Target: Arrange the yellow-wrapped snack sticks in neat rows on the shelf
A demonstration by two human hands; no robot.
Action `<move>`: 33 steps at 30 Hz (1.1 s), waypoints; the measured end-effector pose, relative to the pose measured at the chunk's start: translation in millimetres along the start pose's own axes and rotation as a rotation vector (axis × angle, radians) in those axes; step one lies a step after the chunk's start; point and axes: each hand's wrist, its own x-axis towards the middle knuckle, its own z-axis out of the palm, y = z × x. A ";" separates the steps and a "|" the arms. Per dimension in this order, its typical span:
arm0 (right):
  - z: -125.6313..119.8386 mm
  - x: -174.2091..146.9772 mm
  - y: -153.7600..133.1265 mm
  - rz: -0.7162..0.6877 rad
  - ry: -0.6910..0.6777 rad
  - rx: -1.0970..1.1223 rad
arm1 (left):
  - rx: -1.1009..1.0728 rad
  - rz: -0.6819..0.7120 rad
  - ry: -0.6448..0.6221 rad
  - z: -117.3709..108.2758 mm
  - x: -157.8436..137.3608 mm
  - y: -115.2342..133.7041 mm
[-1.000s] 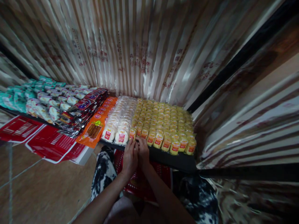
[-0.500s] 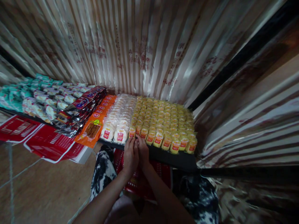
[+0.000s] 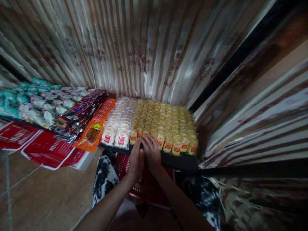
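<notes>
At the shelf's front edge, my left hand [image 3: 136, 158] points forward with fingers stretched out and close together. Its fingertips touch or nearly touch the front of the small yellow wrapped snack packs [image 3: 166, 120]. Beside it, my right hand [image 3: 152, 153] lies palm down with fingers extended over the front row of those packs, covering some of their red labels. A narrow gap separates the two hands. No held item shows in either one; what is under the palms is hidden. White wrapped snack packs [image 3: 122, 138] stand in rows just left of the yellow ones.
Leftward along the black shelf [image 3: 179, 162] lie an orange snack bag [image 3: 92, 133], dark shiny packets [image 3: 83, 107] and teal-and-white packets [image 3: 39, 93]. Red cartons [image 3: 48, 147] are below. A striped curtain [image 3: 144, 48] hangs behind; a black post [image 3: 223, 67] slants at right.
My right hand has shifted slightly right and its fingers have spread over the yellow packs. The left hand stays near the edge, and the hands are a little farther apart. The view has shifted slightly.
</notes>
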 end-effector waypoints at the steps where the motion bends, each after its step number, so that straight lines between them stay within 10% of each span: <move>1: -1.7 0.8 3.1 -0.019 0.002 -0.021 | -0.023 0.000 -0.013 3.4 0.9 0.2; 24: -18.9 -13.2 34.4 -0.017 0.174 -0.301 | 0.211 -0.038 -0.069 20.4 19.4 4.5; 33: -9.2 23.6 21.4 -0.251 0.058 -0.297 | 0.142 0.029 -0.037 25.1 19.3 0.4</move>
